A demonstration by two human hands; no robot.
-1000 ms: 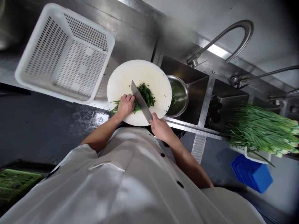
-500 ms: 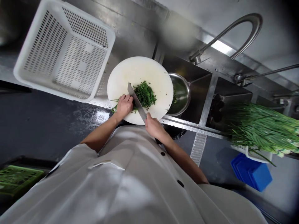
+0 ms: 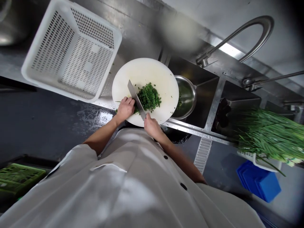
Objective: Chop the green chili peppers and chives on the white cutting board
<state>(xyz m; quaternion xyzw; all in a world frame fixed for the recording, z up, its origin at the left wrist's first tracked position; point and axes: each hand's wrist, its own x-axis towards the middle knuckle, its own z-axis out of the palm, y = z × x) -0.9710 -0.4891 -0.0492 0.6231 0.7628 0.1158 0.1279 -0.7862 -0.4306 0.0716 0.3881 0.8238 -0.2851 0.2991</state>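
Observation:
A round white cutting board (image 3: pixel 142 68) lies on the metal counter, reaching partly over a sink. On it is a heap of chopped greens (image 3: pixel 150 96), chives or scallions by their look. My right hand (image 3: pixel 152 126) grips the handle of a broad-bladed kitchen knife (image 3: pixel 136 98), whose blade slants up and left along the heap's left side. Just left of the blade, my left hand (image 3: pixel 125 108) presses down on uncut green stalks with curled fingers close to the steel. Most of those stalks are hidden under the fingers.
Left of the board stands a white perforated basket (image 3: pixel 26 70). A metal bowl (image 3: pixel 195 98) with some green bits sits in the sink beside the board. Long green stalks (image 3: pixel 273 136) are piled at the right, above blue bins (image 3: pixel 268 185). Curved taps (image 3: pixel 269 27) rise behind the sinks.
The knife and my right hand have moved slightly left across the board, and my left hand has edged left too. Less stalk shows beyond my left hand. The whole view has shifted slightly.

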